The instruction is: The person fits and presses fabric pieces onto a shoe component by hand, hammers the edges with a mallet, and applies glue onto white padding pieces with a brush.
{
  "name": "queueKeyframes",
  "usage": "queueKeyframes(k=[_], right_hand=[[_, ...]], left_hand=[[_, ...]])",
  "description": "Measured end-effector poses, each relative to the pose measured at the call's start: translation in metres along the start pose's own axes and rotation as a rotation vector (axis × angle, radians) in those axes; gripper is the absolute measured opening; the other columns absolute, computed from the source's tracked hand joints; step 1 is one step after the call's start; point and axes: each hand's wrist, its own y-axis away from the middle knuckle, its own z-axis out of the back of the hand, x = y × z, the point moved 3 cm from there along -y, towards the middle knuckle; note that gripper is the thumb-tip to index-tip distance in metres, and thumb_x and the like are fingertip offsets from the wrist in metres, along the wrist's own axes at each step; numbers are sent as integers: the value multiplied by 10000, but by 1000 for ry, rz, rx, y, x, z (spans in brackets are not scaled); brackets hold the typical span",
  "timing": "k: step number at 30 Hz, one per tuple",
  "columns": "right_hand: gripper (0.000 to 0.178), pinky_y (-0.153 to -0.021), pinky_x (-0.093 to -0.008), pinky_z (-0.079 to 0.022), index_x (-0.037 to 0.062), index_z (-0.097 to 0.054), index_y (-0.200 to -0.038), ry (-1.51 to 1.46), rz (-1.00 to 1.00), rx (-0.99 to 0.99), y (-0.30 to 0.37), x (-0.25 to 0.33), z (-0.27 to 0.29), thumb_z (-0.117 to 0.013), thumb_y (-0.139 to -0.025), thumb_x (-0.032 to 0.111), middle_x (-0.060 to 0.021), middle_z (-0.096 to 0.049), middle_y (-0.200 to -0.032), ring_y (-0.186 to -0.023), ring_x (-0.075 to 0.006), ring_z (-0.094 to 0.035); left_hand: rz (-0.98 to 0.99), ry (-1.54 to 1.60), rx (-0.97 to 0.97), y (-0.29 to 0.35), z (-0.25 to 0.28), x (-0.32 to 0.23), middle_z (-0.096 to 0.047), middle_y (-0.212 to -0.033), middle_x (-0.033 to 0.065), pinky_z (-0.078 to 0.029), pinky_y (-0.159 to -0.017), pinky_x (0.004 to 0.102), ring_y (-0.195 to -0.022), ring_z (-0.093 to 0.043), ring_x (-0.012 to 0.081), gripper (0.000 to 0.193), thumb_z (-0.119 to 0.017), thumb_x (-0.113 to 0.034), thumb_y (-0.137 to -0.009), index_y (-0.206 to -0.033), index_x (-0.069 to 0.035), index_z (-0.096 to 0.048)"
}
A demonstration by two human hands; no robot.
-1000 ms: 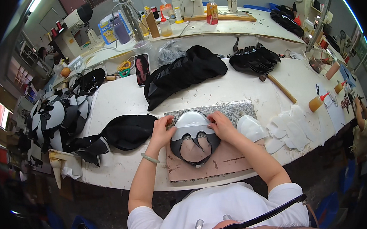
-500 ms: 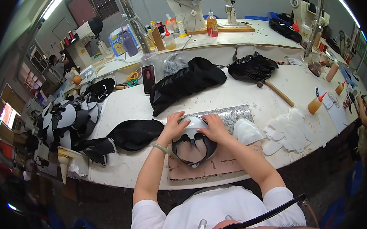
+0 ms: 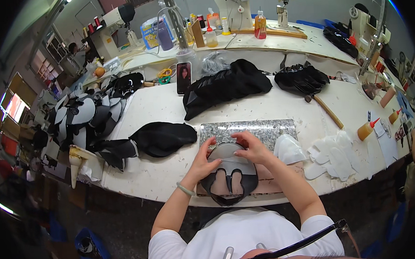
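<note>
Both hands are pressing down on a grey and black shoe piece [image 3: 229,173] at the lower middle of the frame. The left hand [image 3: 202,161] is gripping its left edge with curled fingers, while the right hand [image 3: 251,148] is pinching its upper rim; the fingertips are hiding that rim. The piece is lying under the palms on a brown board [image 3: 271,184], just below a speckled stone slab [image 3: 264,129]. A black fabric heap [image 3: 163,138] is sitting left of the hands, and white cut pieces [image 3: 333,153] are lying to the right.

A shoe upper [image 3: 231,175] lay on a board [image 3: 266,185] at the worktop's [image 3: 163,174] near edge, a stone slab [image 3: 259,129] just behind it, cut pieces [image 3: 333,153] to its right, a folded upper [image 3: 163,137] to its left.
</note>
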Motion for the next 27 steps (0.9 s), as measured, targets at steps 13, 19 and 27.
queueKeyframes(k=[13, 19, 27], right_hand=[[289, -755, -372, -427, 145, -676, -998, 544, 486, -49, 28, 63, -28, -722, -714, 123, -18, -644, -984, -903, -214, -580], [190, -635, -330, -490, 80, -662, -947, 567, 570, -171, 35, 61, -42, -675, -757, 83, -78, -666, -885, -751, -238, -616], [115, -610, -263, -490, 47, -605, -926, -675, -300, -683, 26, 10, 28, -542, -920, 144, 1, -598, -812, -698, -105, -571]], left_hand=[[301, 525, 129, 43, -17, -35, -642, -1001, 24, -493, -760, 203, -896, -597, 70, 329, -611, -30, -888, -1207, 25, -555], [369, 489, 160, 57, -20, -28, -638, -980, 0, -475, -733, 189, -861, -574, 43, 304, -580, -52, -916, -1212, 19, -564], [345, 282, -94, 57, -24, -26, -678, -910, 38, -482, -688, 226, -779, -577, 46, 305, -589, -92, -892, -1171, 29, -598]])
